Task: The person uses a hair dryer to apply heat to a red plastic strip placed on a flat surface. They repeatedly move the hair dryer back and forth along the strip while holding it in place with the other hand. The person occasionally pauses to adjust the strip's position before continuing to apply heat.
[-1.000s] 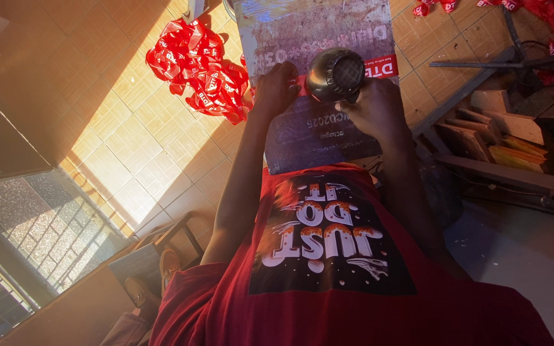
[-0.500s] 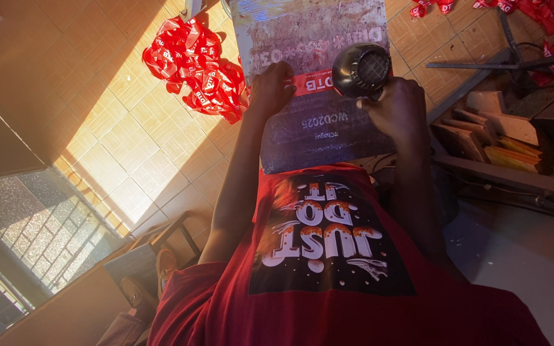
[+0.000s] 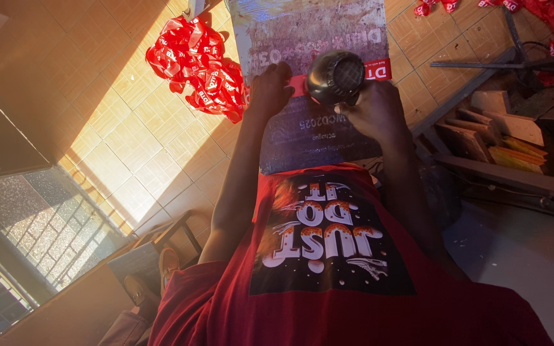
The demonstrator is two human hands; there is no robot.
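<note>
At about nine o'clock on the tiled floor (image 3: 129, 154) lies a heap of red printed ribbons (image 3: 197, 67), just beside the grey board (image 3: 302, 38) that serves as a worktop and runs away from the person toward twelve o'clock. The left hand (image 3: 270, 90) presses down, fingers curled, on one red ribbon strip (image 3: 299, 84) stretched across the board; its long axis runs nine to three o'clock. The right hand (image 3: 376, 109) is closed around the handle of a black hair dryer (image 3: 336, 77), whose round rear grille faces the camera, directly over the strip at the left hand's three o'clock. The dryer hides the strip's middle and its own nozzle. At three o'clock, wood blocks (image 3: 501, 128) sit in shadow.
</note>
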